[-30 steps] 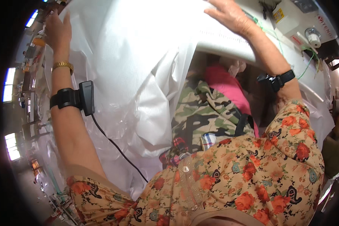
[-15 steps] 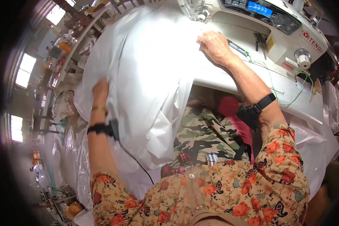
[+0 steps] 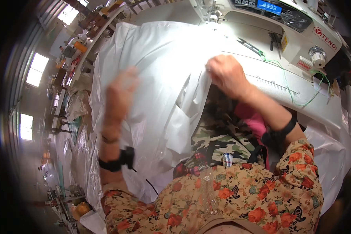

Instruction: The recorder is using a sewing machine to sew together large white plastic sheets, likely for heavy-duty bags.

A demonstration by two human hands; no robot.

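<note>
White sheet [image 3: 156, 113] glare-washed; left hand [image 3: 120, 95] (blurred) indistinct.

The pale table [image 3: 314, 105] carries a sewing machine [image 3: 312, 34]. A white sheet [image 3: 156, 82] spreads across its left; green thread [image 3: 266, 60] and dark tools [image 3: 250, 46] lie rightward.

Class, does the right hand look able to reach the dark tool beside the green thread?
Probably yes: the right hand, at the edge of the white sheet, is near the dark tool, with nothing standing between them.
</note>
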